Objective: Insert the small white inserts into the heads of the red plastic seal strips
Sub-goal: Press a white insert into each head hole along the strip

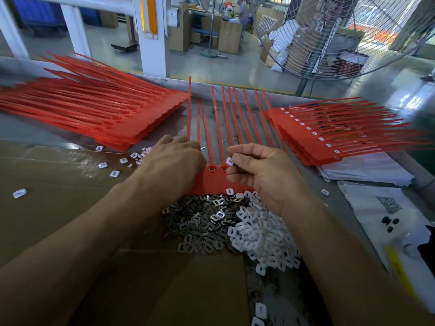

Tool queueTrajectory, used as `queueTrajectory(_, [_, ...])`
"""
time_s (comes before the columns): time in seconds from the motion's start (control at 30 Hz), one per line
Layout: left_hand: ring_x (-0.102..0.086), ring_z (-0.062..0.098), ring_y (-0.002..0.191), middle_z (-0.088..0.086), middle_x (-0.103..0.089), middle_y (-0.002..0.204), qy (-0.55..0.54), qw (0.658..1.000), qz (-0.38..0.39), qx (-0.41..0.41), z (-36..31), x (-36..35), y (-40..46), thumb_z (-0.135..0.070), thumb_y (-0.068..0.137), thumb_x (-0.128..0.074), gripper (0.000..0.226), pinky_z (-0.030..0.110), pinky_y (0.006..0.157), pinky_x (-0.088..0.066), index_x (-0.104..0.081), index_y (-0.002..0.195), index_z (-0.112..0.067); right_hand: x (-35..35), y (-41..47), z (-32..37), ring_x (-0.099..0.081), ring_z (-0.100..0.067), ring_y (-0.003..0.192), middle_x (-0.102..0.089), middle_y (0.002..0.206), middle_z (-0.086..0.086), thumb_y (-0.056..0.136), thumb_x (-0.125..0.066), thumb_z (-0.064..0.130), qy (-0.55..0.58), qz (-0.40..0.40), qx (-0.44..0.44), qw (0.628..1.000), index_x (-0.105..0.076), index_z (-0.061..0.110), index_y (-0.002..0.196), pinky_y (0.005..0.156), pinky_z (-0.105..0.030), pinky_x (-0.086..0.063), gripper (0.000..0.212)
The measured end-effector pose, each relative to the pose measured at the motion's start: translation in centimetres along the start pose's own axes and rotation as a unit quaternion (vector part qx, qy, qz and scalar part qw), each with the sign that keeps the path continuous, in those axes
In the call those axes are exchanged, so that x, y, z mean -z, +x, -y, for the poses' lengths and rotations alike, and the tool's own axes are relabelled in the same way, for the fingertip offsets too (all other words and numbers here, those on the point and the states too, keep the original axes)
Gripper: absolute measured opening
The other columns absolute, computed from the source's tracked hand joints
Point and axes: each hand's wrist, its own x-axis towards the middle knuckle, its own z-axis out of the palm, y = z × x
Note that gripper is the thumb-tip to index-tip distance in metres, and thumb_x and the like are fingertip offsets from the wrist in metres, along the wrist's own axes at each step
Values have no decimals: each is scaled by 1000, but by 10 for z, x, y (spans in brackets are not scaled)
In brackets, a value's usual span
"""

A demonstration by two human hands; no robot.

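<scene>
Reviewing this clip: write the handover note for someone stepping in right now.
Left hand: curled over the heads of the red plastic seal strip sheet in work.
Right hand: pinches one small white plastic insert just above a head.
Supply: white insert pile beside grey metal clip pile.
Done: fitted red strip stack, right.
Left: unfitted red strip stack, left.

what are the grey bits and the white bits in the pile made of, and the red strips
Grey pieces: probably thin stamped metal, judging by the flat dull-silver look with bright glints on some edges.
White inserts: likely moulded plastic, milky and slightly translucent with rounded edges; the right hand pinches one.
Red seal strips: flexible plastic, uniformly coloured with a soft sheen, the long thin tails bowing.
</scene>
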Motion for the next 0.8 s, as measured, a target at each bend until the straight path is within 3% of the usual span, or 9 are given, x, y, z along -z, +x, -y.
queueTrajectory(0.17, [-45, 13, 116, -15, -58, 121, -68, 997, -17, 42, 3, -7, 0, -17, 88, -56, 32, 32, 96, -33, -72, 109, -34, 1, -3, 2, -75, -21, 75, -75, 76, -10, 95, -66, -5, -3, 3, -4, 1000, -76, 3, 99, 67, -26, -61, 14])
queueTrajectory(0.27, [-49, 14, 113, -14, -61, 115, -89, 991, -77, 57, 2, -13, -1, -18, 91, -54, 27, 34, 96, -34, -73, 102, -34, 2, -3, 3, -73, -19, 70, -73, 74, -10, 95, -66, -5, -5, -5, 0, 1000, -76, 4, 98, 64, -26, -60, 14])
queueTrajectory(0.37, [-61, 12, 96, -9, -65, 101, -227, 958, -166, 55, -3, -13, -2, -14, 91, -61, 20, 35, 89, -47, -73, 100, -27, 2, -2, 2, -68, -16, 64, -71, 71, -8, 95, -67, -4, -25, -13, -1, 1000, -77, 6, 97, 58, -24, -57, 14])
queueTrajectory(0.47, [-62, 7, 81, -12, -65, 92, -324, 927, -188, -2, -12, -10, -2, -14, 87, -73, 21, 28, 78, -50, -71, 106, -21, 0, 0, 1, -65, -15, 61, -70, 70, -8, 94, -68, -2, -42, -12, 0, 999, -77, 8, 96, 53, -23, -53, 13])
queueTrajectory(0.8, [-57, 5, 85, -15, -64, 92, -289, 934, -207, -33, -17, -12, -2, -28, 87, -76, 12, 39, 89, -42, -72, 98, -28, 1, 0, 1, -62, -19, 63, -72, 74, -8, 93, -73, 4, -64, -2, -17, 998, -76, 10, 102, 50, -22, -49, 12])
